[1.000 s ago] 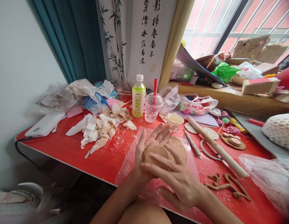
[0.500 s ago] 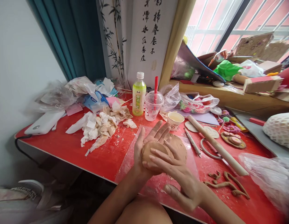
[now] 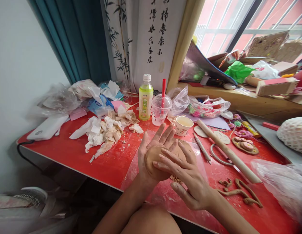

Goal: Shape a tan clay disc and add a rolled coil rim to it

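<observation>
A round, flat brown clay disc [image 3: 152, 162] lies on the upturned palm of my left hand [image 3: 144, 156], which holds it up with the fingers stretched out. My right hand [image 3: 187, 178] rests its spread, extended fingers on the disc's right side, thumb apart, gripping nothing. Behind and below the hands, a larger flat clay slab [image 3: 190, 151] lies on a clear plastic sheet [image 3: 132, 167], partly hidden by my fingers. Some clay crumbs [image 3: 176, 179] show on the sheet between my hands.
On the red table [image 3: 75, 159] are crumpled tissues [image 3: 109, 130], a drink bottle [image 3: 145, 100], a plastic cup [image 3: 161, 110] and a paper cup [image 3: 183, 125]. To the right lie a rolling pin [image 3: 229, 151], a metal ring [image 3: 218, 158], clay strips [image 3: 245, 193] and a plastic bag [image 3: 277, 182].
The disc has tilted slightly in my left palm. My right fingers have spread and shifted a little, and crumbs now show between the hands.
</observation>
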`<state>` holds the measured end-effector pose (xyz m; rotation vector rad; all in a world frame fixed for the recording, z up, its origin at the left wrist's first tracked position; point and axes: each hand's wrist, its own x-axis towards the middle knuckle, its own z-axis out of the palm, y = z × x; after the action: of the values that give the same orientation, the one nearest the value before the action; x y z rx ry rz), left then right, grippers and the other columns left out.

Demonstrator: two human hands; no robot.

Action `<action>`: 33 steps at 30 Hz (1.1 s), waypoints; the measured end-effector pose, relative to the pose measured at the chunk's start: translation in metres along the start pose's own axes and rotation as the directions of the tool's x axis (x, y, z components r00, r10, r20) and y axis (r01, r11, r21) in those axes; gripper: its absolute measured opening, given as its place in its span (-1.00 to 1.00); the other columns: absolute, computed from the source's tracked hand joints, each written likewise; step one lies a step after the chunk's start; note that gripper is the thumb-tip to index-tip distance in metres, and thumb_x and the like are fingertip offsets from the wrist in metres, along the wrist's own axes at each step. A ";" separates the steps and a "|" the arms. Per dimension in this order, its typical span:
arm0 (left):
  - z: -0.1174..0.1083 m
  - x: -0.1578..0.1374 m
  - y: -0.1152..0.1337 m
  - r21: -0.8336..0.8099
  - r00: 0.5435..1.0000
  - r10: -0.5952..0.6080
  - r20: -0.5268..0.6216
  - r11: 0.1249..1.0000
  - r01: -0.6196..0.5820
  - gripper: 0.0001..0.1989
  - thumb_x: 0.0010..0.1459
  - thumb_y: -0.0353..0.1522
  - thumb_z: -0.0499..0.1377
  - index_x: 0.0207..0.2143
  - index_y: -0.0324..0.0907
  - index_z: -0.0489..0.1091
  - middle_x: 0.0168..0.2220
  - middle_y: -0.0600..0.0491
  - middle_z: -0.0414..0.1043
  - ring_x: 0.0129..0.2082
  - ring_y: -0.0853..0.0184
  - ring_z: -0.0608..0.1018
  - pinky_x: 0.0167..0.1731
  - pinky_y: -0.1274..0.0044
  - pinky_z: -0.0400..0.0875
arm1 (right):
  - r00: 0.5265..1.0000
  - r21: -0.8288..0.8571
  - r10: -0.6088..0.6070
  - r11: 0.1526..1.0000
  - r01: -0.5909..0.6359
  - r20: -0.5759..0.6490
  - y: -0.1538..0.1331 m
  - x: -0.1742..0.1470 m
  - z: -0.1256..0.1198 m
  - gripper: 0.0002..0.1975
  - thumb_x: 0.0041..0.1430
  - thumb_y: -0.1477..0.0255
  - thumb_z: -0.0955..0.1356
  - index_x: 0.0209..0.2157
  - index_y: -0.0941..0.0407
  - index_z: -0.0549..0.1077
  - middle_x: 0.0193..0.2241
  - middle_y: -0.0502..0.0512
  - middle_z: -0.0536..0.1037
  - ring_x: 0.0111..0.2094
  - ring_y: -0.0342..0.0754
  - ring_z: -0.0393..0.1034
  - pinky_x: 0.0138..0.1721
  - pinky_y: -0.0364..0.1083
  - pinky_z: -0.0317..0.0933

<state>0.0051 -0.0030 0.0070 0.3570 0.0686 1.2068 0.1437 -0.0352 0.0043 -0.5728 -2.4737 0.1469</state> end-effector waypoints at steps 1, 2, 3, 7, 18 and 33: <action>-0.001 0.000 0.000 -0.001 1.000 0.008 0.010 1.000 -0.008 -0.48 0.24 -0.05 -0.19 0.08 -0.10 0.24 0.17 0.06 0.21 0.26 0.31 0.13 0.23 0.41 0.01 | 1.000 0.006 -0.025 1.000 0.025 0.017 0.001 -0.001 -0.001 -0.49 0.26 0.36 0.13 0.21 0.21 0.01 0.05 0.13 0.42 0.25 0.00 -0.01 0.26 0.20 -0.54; -0.002 0.000 0.000 -0.001 1.000 0.020 0.020 1.000 -0.020 -0.48 0.24 -0.05 -0.20 0.09 -0.09 0.24 0.18 0.06 0.21 0.26 0.30 0.12 0.23 0.40 0.01 | 0.998 0.026 -0.052 0.998 0.051 0.032 0.001 -0.002 -0.001 -0.48 0.26 0.36 0.13 0.21 0.20 0.00 0.02 0.09 0.45 0.25 0.00 -0.01 0.26 0.20 -0.54; -0.002 -0.001 0.001 -0.001 0.999 0.031 0.030 1.000 -0.031 -0.47 0.24 -0.04 -0.20 0.09 -0.09 0.23 0.18 0.06 0.21 0.26 0.30 0.12 0.23 0.39 0.01 | 0.997 0.041 -0.068 0.997 0.066 0.037 0.002 -0.002 -0.002 -0.48 0.25 0.36 0.12 0.22 0.20 -0.01 0.01 0.07 0.47 0.25 -0.01 -0.01 0.26 0.21 -0.55; -0.002 -0.003 0.001 0.000 0.999 0.029 0.045 1.000 -0.029 -0.47 0.24 -0.03 -0.22 0.12 -0.05 0.20 0.19 0.10 0.18 0.27 0.31 0.09 0.24 0.39 -0.02 | 0.991 -0.068 0.125 0.989 -0.128 -0.043 0.003 -0.001 0.000 -0.51 0.27 0.39 0.10 0.20 0.21 0.06 0.14 0.11 0.31 0.29 -0.01 -0.16 0.26 0.16 -0.55; 0.001 -0.003 0.001 0.021 0.996 0.018 0.086 1.000 -0.019 -0.45 0.24 -0.03 -0.26 0.14 -0.04 0.16 0.21 0.10 0.16 0.28 0.33 0.06 0.26 0.36 -0.09 | 0.981 -0.185 0.141 0.969 -0.164 -0.132 -0.005 0.001 0.005 -0.45 0.25 0.41 0.10 0.24 0.28 -0.02 0.09 0.13 0.37 0.30 0.03 -0.22 0.25 0.22 -0.55; 0.012 -0.006 -0.001 0.116 0.999 0.032 -0.014 0.993 -0.031 -0.47 0.24 -0.05 -0.21 0.11 -0.07 0.21 0.17 0.06 0.23 0.27 0.32 0.10 0.23 0.44 -0.01 | 0.985 -0.189 -0.144 0.974 0.124 -0.095 -0.005 0.008 0.009 -0.39 0.27 0.33 0.13 0.26 0.30 -0.11 -0.03 0.12 0.48 0.21 -0.06 0.07 0.29 0.12 -0.51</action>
<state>0.0067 -0.0119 0.0171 0.4510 0.1476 1.2399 0.1301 -0.0360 0.0022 -0.4733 -2.4253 -0.1620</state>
